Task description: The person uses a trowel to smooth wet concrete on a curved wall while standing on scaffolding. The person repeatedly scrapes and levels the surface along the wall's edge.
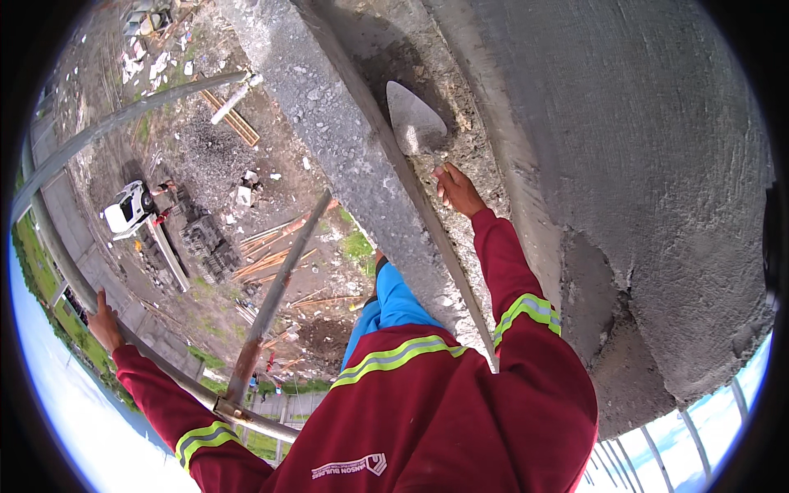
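My right hand (459,189) is closed round the handle of a pointed trowel (413,121). The metal blade lies over a narrow concrete channel (479,156), with dark wet mortar (403,70) beside and beyond it. Most of the handle is hidden in my fist. Out at the far left, my left hand (104,326) holds a curved-looking metal scaffold pipe (70,271), one finger stretched along it. To the right of the trowel rises a grey plastered wall (625,140).
A rough concrete ledge (329,115) runs between me and a long drop to the left. Another pipe (279,287) slants across the drop. Far below are a white truck (130,209), timber (275,246) and rubble. Broken plaster (625,353) shows at the wall's lower part.
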A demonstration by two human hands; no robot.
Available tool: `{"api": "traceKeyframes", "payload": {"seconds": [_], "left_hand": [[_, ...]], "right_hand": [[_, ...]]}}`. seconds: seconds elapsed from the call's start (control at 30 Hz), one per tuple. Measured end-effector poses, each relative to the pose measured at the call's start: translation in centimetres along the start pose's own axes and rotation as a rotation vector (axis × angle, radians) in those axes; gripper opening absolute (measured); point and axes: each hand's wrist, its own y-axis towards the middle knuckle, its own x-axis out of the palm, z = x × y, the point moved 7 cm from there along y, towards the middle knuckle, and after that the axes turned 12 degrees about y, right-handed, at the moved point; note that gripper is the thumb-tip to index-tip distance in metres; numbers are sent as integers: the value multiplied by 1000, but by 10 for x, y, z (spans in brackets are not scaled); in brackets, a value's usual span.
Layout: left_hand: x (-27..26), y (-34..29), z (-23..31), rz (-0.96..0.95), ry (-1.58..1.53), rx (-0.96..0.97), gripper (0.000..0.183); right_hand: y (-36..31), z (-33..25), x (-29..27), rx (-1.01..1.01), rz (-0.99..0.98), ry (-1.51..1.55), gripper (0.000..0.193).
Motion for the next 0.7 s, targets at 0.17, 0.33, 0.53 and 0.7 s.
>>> {"api": "traceKeyframes", "payload": {"seconds": [0.17,0.33,0.53,0.7], "left_hand": [[2,4,-4,17,-36,-14,66],[3,7,-4,-1,-36,-23,67],[-4,2,-3,2,60,-37,67],[-4,-3,2,55,47,6,69]], "right_hand": [[3,28,-28,3,25,34,46],[35,22,-97,-14,243,-253,54],[39,33,-86,-72,622,-587,66],[14,-8,-50,-320,616,-661,48]]}}
